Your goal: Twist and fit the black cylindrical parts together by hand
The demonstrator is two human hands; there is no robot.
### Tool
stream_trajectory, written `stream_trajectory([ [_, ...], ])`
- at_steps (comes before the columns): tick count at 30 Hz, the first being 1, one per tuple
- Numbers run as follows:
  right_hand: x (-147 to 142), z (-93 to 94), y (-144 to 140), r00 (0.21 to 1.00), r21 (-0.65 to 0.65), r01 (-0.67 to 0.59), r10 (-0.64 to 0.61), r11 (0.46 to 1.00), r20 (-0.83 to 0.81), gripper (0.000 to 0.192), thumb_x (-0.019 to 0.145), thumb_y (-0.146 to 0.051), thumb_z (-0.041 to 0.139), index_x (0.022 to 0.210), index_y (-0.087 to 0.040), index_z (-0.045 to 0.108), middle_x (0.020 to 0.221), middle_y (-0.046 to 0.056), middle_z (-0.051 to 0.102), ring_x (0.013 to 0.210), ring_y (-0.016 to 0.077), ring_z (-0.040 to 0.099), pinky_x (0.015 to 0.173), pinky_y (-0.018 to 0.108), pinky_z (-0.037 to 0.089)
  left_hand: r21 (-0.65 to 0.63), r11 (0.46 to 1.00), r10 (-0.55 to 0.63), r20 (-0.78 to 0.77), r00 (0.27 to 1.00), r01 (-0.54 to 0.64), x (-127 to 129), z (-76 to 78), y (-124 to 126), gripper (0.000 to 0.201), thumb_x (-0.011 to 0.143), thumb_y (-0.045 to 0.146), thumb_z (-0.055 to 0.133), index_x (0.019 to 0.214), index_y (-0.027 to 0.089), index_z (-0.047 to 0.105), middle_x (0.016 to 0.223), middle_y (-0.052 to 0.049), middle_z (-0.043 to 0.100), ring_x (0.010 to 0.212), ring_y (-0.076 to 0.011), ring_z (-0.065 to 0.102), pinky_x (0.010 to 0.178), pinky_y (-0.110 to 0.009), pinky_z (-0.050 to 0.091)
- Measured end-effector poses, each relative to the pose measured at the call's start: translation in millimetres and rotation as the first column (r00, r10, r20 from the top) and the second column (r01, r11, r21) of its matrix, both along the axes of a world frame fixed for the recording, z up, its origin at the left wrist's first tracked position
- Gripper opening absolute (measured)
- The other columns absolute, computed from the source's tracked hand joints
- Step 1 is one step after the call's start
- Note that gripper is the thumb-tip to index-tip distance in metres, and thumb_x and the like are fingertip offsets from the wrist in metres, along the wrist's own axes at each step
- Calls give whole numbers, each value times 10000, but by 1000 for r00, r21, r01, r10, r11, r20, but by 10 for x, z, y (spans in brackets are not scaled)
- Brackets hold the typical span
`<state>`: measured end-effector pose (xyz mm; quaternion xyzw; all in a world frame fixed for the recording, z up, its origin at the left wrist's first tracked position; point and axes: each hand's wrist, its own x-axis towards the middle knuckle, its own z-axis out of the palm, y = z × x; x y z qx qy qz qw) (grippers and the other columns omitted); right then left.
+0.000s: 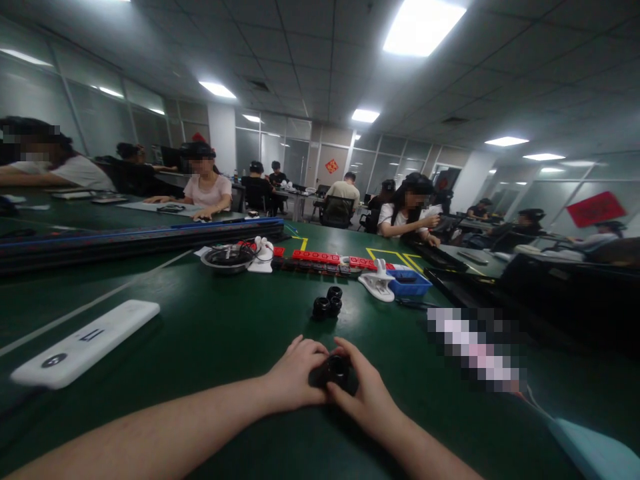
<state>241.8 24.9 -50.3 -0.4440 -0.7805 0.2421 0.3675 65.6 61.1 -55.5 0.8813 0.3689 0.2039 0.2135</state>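
Note:
Near the front middle of the green table, my two hands meet around glossy black round parts. My right hand curls its thumb and fingers about a black cylindrical part with a hole in its top. My left hand presses in from the other side, its fingers and thumb closed on dark material at the same spot. Whether this is one part or several stacked together I cannot tell. Just beyond my fingers, a small cluster of similar black cylindrical parts stands on the table.
A white power strip-like bar lies at left. Farther back are a cable coil, a white clamp, red block strips and a blue tray. Dark rails run along the left. Other people sit at tables behind.

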Motion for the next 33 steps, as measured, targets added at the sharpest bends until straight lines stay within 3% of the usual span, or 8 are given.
stream_trajectory([
  [3, 20, -20, -19, 997, 22, -72, 72, 997, 0, 685, 693, -79, 518, 1312, -208, 253, 1228, 95, 484, 1143, 216, 456, 982, 420, 347, 6, 1000, 3, 3, 1000, -3, 1, 0, -3, 427, 643, 388, 672, 1033, 240, 577, 1087, -37, 529, 1055, -263, 445, 1012, -505, 148],
  [6, 35, -29, -23, 999, 48, -48, 48, 998, 0, 731, 694, -118, 556, 1332, -196, 208, 1292, 120, 415, 1188, 240, 405, 997, 452, 318, 9, 1000, 2, 11, 1000, -2, -4, 0, -8, 406, 647, 418, 675, 992, 221, 588, 1084, -48, 531, 1055, -263, 444, 1008, -504, 155],
  [10, 23, -14, 0, 999, 47, 41, -41, 998, -16, 659, 684, -163, 601, 1274, -171, 308, 1179, 118, 492, 1091, 238, 482, 946, 422, 381, 18, 1000, -4, 12, 1000, 4, -6, -8, -10, 393, 657, 446, 666, 964, 212, 591, 1074, -53, 533, 1041, -257, 450, 1004, -497, 165],
  [14, 3, 8, 13, 1000, 26, 9, -9, 1000, -7, 533, 679, -134, 581, 1184, -188, 421, 1075, 84, 559, 1012, 222, 540, 905, 395, 422, 32, 999, 2, 2, 1000, -2, -1, -11, -8, 369, 657, 403, 665, 970, 223, 588, 1054, -42, 539, 1030, -252, 453, 1004, -480, 169],
  [19, 39, -2, -2, 997, 18, -70, 71, 997, -16, 631, 697, -69, 509, 1279, -212, 308, 1195, 89, 516, 1119, 211, 485, 967, 411, 374, 33, 999, -6, 1, 1000, 6, -3, 21, -18, 424, 650, 412, 676, 1021, 232, 576, 1071, -45, 538, 1030, -251, 455, 996, -464, 196],
  [23, 48, -30, 6, 998, 6, -60, 61, 998, -18, 719, 704, -108, 542, 1332, -186, 203, 1297, 119, 419, 1197, 224, 402, 1008, 433, 313, 51, 999, -9, 6, 1000, 8, -5, 17, -17, 397, 657, 430, 672, 973, 204, 595, 1066, -54, 540, 1027, -260, 459, 986, -465, 218],
  [29, 11, -37, 28, 999, -34, 34, -34, 999, -17, 636, 696, -150, 574, 1277, -154, 316, 1072, 89, 551, 1017, 211, 536, 928, 393, 399, 49, 999, -10, 21, 1000, 9, -6, 6, -19, 395, 659, 426, 668, 981, 211, 590, 1043, -53, 539, 1009, -257, 465, 985, -469, 216],
  [33, 22, -21, 20, 1000, 1, -2, 2, 1000, -31, 621, 706, -109, 521, 1284, -182, 304, 1096, 75, 557, 1026, 197, 539, 919, 367, 412, 33, 999, -5, 15, 1000, 4, -8, 14, -27, 399, 652, 410, 675, 995, 229, 585, 1049, -40, 535, 1022, -256, 455, 990, -476, 204],
])
